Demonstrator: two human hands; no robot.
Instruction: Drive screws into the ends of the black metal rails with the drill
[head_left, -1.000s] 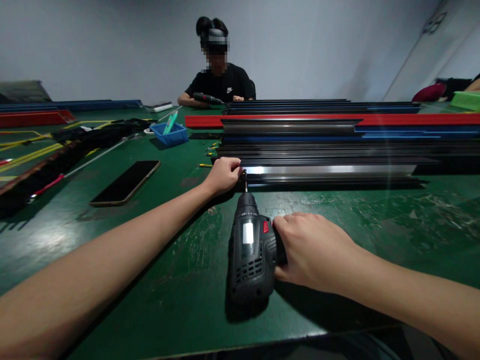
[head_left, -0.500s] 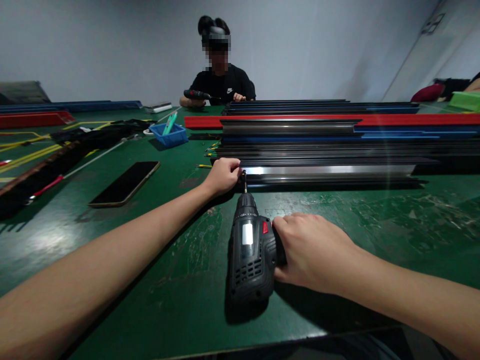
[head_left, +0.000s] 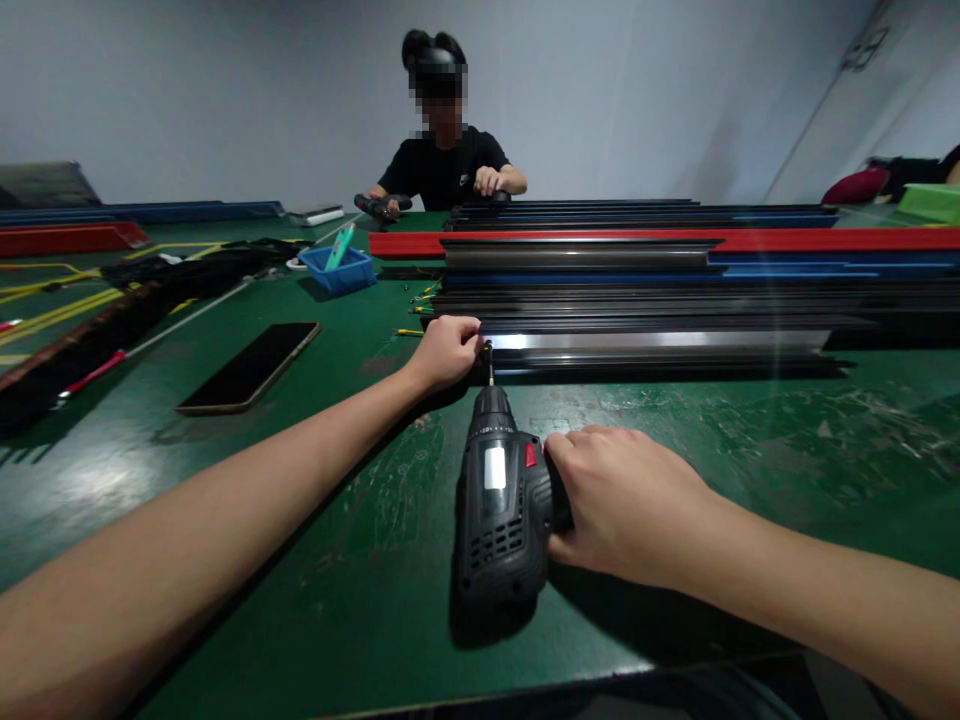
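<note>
My right hand [head_left: 619, 500] is wrapped round the handle of a black cordless drill [head_left: 499, 530], which lies on its side over the green table. The drill's bit [head_left: 491, 368] points away from me and reaches the near left end of a metal profile [head_left: 660, 342] with a shiny silver face. At that same end my left hand [head_left: 448, 350] is closed, its fingers pinching at the profile's tip beside the bit. Whether a small part sits between those fingertips is hidden. Yellow-green wire ends [head_left: 409, 332] stick out just left of the profile stack.
Black, blue and red profiles [head_left: 600, 243] lie in rows beyond my hands. A phone [head_left: 251, 368], a blue tray [head_left: 337, 272] with a teal tool in it, and dark bundles with yellow wires [head_left: 187, 270] are on the left. Across the table sits a co-worker [head_left: 442, 160] with another drill.
My hands and drill look unmoved. Across the table, the co-worker's drill has shifted left and lower, and their other hand has risen and moved right onto the profiles' end.
</note>
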